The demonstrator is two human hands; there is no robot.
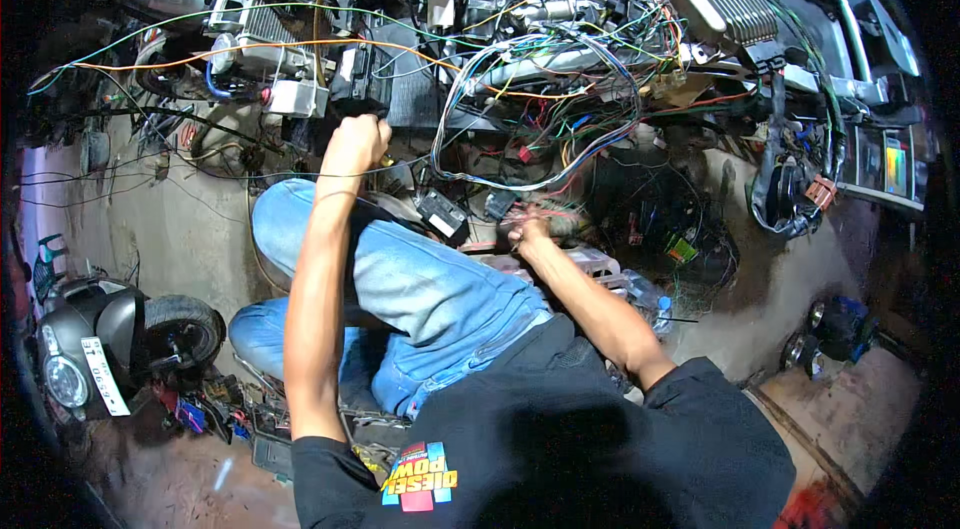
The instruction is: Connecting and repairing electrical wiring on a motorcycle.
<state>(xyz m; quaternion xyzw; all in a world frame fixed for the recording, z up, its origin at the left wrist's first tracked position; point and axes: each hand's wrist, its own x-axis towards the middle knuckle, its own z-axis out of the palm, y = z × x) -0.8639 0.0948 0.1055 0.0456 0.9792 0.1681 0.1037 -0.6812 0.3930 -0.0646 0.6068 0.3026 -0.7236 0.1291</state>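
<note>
My left hand (360,141) is raised and closed in a fist just below a black box-shaped part (360,77) of the assembly. Whatever sits inside that fist is hidden. Lower down, my right hand (530,229) has its fingers closed at some thin reddish wires (545,206) above a clear plastic organizer (590,261). Beside it, toward the left, lies a small black box with a white label (442,217), and a dark connector block (500,204) sits close to the fingers.
A stripped dashboard assembly (540,9) spans the far side, with a looped wire bundle (437,144) hanging from it. Tangled dark wires (655,219) lie on the floor at right. A plastic bottle (645,294) rests near my right forearm. A motorcycle (100,329) stands at left.
</note>
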